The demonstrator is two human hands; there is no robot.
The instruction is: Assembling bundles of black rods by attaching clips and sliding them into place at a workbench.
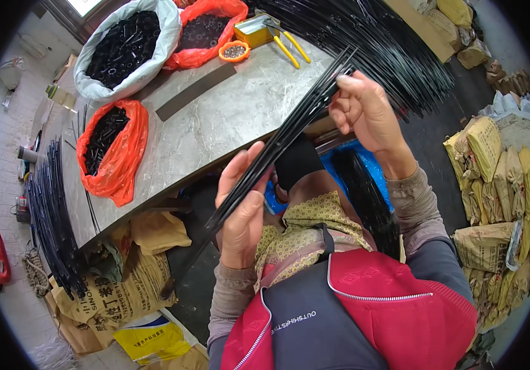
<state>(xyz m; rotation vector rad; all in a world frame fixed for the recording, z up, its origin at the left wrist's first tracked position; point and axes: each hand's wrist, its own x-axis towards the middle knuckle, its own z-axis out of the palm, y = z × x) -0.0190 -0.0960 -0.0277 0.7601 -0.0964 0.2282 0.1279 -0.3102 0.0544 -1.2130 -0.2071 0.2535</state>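
Observation:
A bundle of long, thin black rods slants across in front of me, its upper end over the table's near edge. My left hand is closed round the lower part, with the thumb on one side and the fingers on the other. At the upper end, my right hand has its thumb and forefinger against the rods, its other fingers curled. What exactly lies between those fingertips is partly hidden. Beyond my right hand, a large heap of similar black rods lies on the grey table.
On the table stand a white sack of black parts, red bags, an orange dish, a yellow box and yellow-handled pliers. A dark flat strip lies there. Stacked paper sacks line the right.

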